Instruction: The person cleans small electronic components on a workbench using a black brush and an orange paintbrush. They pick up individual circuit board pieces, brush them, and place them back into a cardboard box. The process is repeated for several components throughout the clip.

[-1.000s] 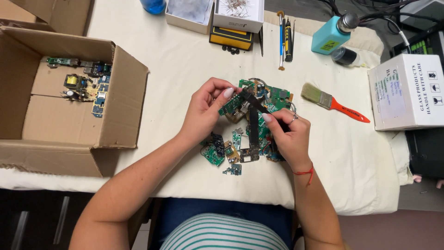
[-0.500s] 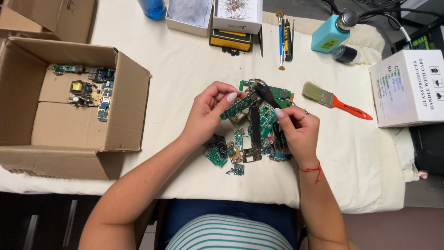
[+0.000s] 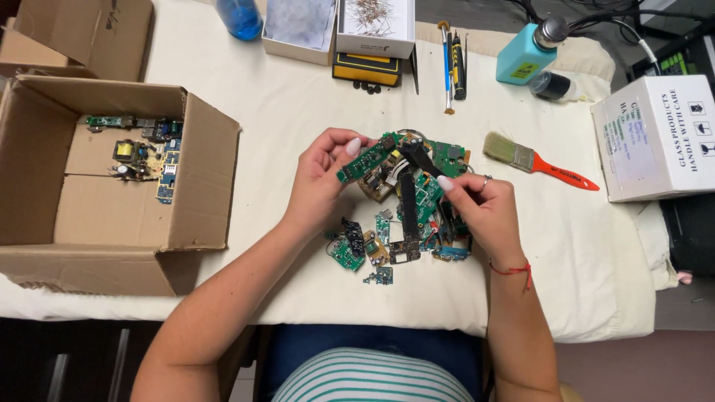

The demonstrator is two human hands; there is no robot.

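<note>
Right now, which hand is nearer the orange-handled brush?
Right. The right hand sits just left of the brush, over the pile of boards; the left hand lies farther left, beyond the pile.

Bare forearms; red string bracelet [image 3: 512,269] on right wrist; ring [image 3: 485,178] on right hand; striped green-white top [image 3: 372,376].

- Two hands, left hand [image 3: 316,182] and right hand [image 3: 480,212], over the circuit-board pile [image 3: 402,216]
- Two cardboard boxes [image 3: 112,186] left of it
- One paintbrush [image 3: 536,160] right of it
- Two screwdrivers [image 3: 452,63] above it
</note>
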